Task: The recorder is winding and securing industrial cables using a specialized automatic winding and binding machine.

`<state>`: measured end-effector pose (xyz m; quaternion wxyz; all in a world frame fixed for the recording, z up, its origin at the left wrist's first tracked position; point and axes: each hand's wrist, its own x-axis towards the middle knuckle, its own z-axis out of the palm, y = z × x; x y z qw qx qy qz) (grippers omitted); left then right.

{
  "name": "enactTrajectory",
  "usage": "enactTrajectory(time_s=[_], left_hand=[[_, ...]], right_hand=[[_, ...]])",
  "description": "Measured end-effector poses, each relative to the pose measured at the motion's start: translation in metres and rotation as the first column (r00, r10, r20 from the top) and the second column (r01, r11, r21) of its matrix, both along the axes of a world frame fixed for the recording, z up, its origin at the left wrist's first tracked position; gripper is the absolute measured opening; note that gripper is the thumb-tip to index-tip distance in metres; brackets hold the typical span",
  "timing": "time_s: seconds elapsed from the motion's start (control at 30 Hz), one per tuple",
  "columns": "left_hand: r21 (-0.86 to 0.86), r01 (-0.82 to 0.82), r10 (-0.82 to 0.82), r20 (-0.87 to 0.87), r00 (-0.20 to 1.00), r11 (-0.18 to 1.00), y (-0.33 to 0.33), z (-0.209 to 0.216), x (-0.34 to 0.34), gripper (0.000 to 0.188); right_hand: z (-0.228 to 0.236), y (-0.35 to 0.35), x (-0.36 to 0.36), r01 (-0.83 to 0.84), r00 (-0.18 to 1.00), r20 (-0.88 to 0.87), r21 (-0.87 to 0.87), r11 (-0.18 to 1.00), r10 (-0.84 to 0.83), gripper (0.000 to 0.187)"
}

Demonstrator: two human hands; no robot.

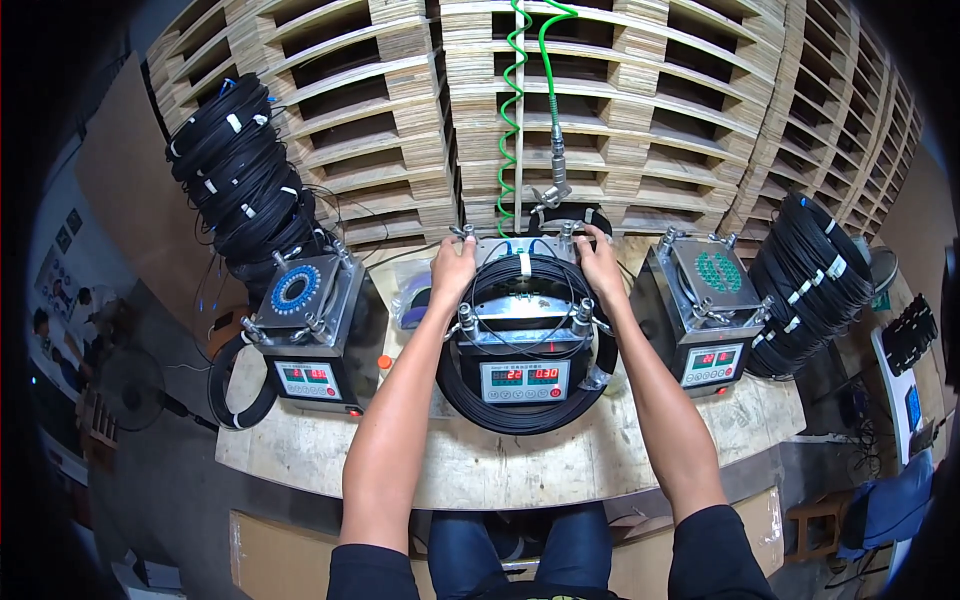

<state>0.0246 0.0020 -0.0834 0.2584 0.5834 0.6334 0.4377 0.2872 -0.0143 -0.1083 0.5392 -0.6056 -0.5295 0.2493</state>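
Both arms reach forward to the far corners of the middle machine, a dark box with a metal top plate and a red-digit control panel [524,382]. At the far left corner, my left hand [454,268] is closed with its fingertips on a metal clamp post [468,232]. My right hand [601,264] is closed about the far right clamp post [567,231]. A large coil of black cable [518,418] hangs around this machine, bound with white tape at its top. The near clamp posts [466,316] stand untouched. My fingertips are partly hidden.
Similar machines stand left [303,330] and right [708,310], bearing rings of blue and green connectors. Stacked black cable coils [245,180] rise at the left, more coils [815,285] at the right. A green air hose with a metal nozzle [556,170] hangs before wooden pallets [620,110].
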Motion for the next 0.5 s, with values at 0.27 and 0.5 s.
enactTrajectory(time_s=[0.27, 0.5], left_hand=[[0.046, 0.057, -0.059, 0.054, 0.997, 0.997, 0.011, -0.01, 0.003, 0.057], [-0.009, 0.078, -0.078, 0.031, 0.996, 0.997, 0.022, -0.02, -0.001, 0.044]], right_hand=[[0.016, 0.013, 0.025, -0.166, 0.969, -0.227, -0.3, 0.939, 0.099, 0.046], [0.008, 0.051, 0.033, -0.042, 0.963, -0.263, -0.359, 0.932, -0.058, 0.06]])
